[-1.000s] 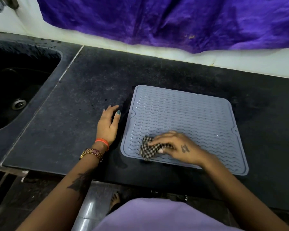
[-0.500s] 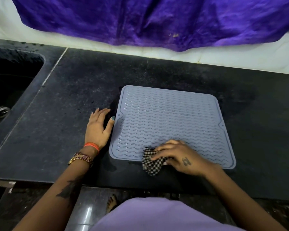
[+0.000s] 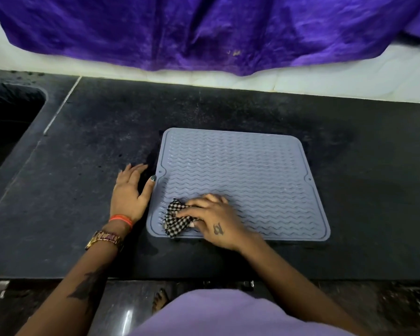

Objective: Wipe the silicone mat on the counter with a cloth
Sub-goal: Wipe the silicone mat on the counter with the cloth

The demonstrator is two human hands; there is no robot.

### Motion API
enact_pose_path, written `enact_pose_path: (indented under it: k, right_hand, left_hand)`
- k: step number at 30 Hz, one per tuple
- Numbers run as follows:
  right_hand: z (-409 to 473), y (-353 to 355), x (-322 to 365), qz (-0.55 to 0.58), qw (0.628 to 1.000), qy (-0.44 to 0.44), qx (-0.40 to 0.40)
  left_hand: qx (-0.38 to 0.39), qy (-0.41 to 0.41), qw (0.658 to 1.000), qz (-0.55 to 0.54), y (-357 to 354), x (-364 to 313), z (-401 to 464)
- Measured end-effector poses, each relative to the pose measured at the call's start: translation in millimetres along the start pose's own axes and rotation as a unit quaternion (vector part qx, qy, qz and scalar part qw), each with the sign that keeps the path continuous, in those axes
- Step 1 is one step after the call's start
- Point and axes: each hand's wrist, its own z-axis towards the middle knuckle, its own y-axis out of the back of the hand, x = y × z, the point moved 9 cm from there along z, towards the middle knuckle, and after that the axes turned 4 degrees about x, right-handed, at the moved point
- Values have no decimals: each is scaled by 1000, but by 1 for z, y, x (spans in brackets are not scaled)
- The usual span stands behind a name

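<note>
Two hands are working on the black counter (image 3: 228,112). The right hand (image 3: 214,220) is pressing a small checkered cloth (image 3: 176,218) onto the near left corner of the grey silicone mat (image 3: 240,170), with its fingers bent over the cloth and bunching it. The cloth is looking soft, light and floppy, so a scrunched hold under the fingertips probably suits it. The mat is looking bendy and thin and may slide. The left hand (image 3: 131,190) is lying flat with fingers spread, its thumb touching the mat's left edge, likely steadying it.

gold watch (image 3: 104,239), orange band (image 3: 121,219), lilac top (image 3: 218,314)
</note>
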Motion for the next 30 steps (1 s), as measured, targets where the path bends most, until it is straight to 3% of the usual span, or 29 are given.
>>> enact_pose_path:
  k: [4, 15, 17, 19, 22, 30]
  right_hand:
    - [-23, 8, -23, 8, 1000, -17, -1]
    - [-110, 69, -136, 44, 980, -178, 81]
    - [-98, 81, -126, 48, 983, -175, 20]
    - [-74, 77, -90, 66, 991, -119, -16]
    - [-40, 38, -35, 62, 997, -45, 24]
    - [-71, 27, -59, 44, 995, -92, -14]
  left_hand:
    - [3, -6, 1000, 11, 0, -1, 0]
    - [9, -6, 1000, 25, -1, -4, 0]
    - [11, -6, 1000, 27, -1, -4, 1]
    - [11, -9, 999, 31, -3, -5, 2]
    - [12, -9, 999, 32, -3, -4, 2]
    - [13, -11, 999, 38, -2, -4, 0]
